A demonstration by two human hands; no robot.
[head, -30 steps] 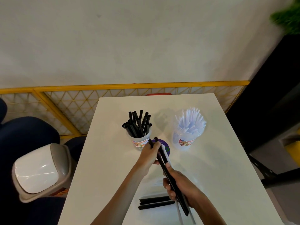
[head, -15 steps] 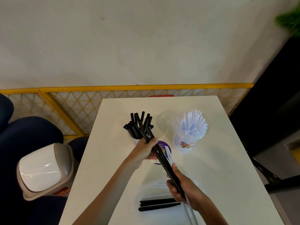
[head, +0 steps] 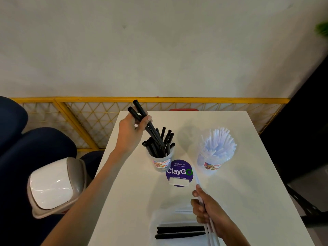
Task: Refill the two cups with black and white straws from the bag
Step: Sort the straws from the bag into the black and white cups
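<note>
The left hand [head: 132, 133] grips two black straws [head: 142, 116], their lower ends dipping into the cup of black straws [head: 160, 161] on the white counter [head: 248, 183]. The right hand [head: 206, 209] clutches white straws [head: 209, 226] near the cup of white straws [head: 215, 157].

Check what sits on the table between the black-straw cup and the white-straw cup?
Head view: only the top edge of the purple ClayGo sticker between black-straw cup and white-straw cup; otherwise bare table.

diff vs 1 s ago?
The left hand pulled the black straws out of the shared bundle and carried them up over the black-straw cup. The right hand released them, keeping only the white straws. Both cups and the bagged straws stayed put.
</note>
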